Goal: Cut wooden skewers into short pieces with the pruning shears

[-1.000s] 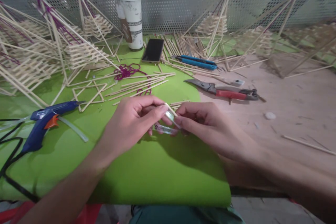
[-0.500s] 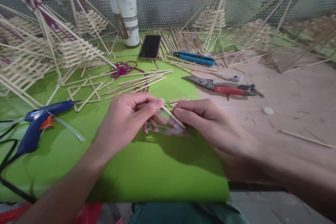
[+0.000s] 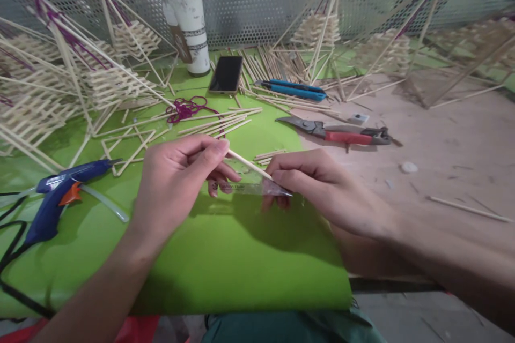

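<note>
head camera: slim pale wooden stick (image 3: 250, 165) held aslant

the person's left hand (image 3: 173, 177) has thumb and forefinger closed on the stick's upper-left end, while the right hand (image 3: 317, 182) pinches it toward the lower right. the stick sits over the bright green table covering (image 3: 201, 273). a clear, flat plastic strip with dark lettering (image 3: 243, 189) stretches from the left hand's lower fingers to the right hand; how firmly either grips it cannot be told. just beyond, short pale stick pieces (image 3: 269, 157) lie together. a dark blue glue gun with an orange trigger (image 3: 47, 214) lies left, red-handled metal shears (image 3: 349, 137) right, and tangled purple cord (image 3: 182, 111) farther back.
</note>
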`<state>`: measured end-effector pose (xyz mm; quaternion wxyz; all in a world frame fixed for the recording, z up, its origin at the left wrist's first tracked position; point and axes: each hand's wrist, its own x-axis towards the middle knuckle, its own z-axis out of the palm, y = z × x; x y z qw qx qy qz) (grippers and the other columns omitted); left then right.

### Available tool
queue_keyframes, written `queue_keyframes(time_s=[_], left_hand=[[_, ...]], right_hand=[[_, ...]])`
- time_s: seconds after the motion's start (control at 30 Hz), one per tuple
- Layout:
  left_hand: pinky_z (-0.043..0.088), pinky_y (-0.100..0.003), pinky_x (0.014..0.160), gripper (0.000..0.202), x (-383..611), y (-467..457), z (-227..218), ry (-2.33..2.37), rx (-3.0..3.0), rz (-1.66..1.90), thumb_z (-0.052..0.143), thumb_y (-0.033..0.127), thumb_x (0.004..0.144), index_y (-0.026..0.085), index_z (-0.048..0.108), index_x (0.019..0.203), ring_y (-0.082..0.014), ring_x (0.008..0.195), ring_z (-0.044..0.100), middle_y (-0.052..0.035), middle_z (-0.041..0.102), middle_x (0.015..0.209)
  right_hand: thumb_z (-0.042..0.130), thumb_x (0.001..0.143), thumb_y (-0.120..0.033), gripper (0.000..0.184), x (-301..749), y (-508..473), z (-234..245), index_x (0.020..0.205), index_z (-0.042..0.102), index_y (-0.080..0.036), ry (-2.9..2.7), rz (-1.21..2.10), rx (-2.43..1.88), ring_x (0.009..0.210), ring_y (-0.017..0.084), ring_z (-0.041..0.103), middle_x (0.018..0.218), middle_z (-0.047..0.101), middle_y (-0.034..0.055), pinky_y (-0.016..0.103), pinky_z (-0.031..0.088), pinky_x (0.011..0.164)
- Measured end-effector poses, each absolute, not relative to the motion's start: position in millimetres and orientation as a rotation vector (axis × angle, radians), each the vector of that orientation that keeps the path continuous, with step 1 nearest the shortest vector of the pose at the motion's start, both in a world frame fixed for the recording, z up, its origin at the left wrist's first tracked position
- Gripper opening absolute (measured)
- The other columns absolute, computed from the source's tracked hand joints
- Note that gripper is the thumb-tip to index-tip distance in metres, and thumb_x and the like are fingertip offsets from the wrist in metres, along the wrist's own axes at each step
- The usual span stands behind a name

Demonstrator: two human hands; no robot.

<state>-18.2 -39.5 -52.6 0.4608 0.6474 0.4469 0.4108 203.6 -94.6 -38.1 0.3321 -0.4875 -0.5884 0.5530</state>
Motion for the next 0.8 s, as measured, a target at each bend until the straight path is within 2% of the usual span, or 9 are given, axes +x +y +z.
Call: queue_keyframes(time_s=[0.33,0.6,0.8], left_hand=[[0.053,-0.02,0.042,0.017,-14.5,-42.7,-50.4,1.105,1.548,1.088,0.072,0.026,0.096,0.024,0.082,0.083,-0.0124,0.049,0.068,-0.0004,0.076,0.064],[0.053,-0.022,0.042,0.015,-11.7,-44.7,-47.9,1.145,1.509,1.116,0.073,0.023,0.094,0.024,0.081,0.081,-0.0131,0.048,0.067,0.0007,0.075,0.063],[0.052,-0.022,0.042,0.012,-13.9,-43.6,-50.9,1.123,1.502,1.118,0.075,0.03,0.094,0.025,0.079,0.084,-0.0134,0.048,0.067,0.0009,0.075,0.063]], right_hand=[[0.053,0.098,-0.013,0.03,205.1,-96.1,-38.5,0.078,0.075,-0.017,-1.56,1.443,-1.242,0.073,0.013,0.065,0.079,0.077,0.0006,0.024,0.049,0.068],[0.061,0.1,-0.023,0.024,207.9,-98.3,-41.0,0.081,0.075,-0.017,-1.637,1.411,-1.267,0.07,0.014,0.059,0.078,0.074,0.0014,0.027,0.039,0.06],[0.061,0.101,-0.023,0.024,207.6,-98.9,-39.7,0.081,0.074,-0.017,-1.639,1.41,-1.27,0.069,0.014,0.057,0.077,0.073,0.0013,0.027,0.037,0.059]])
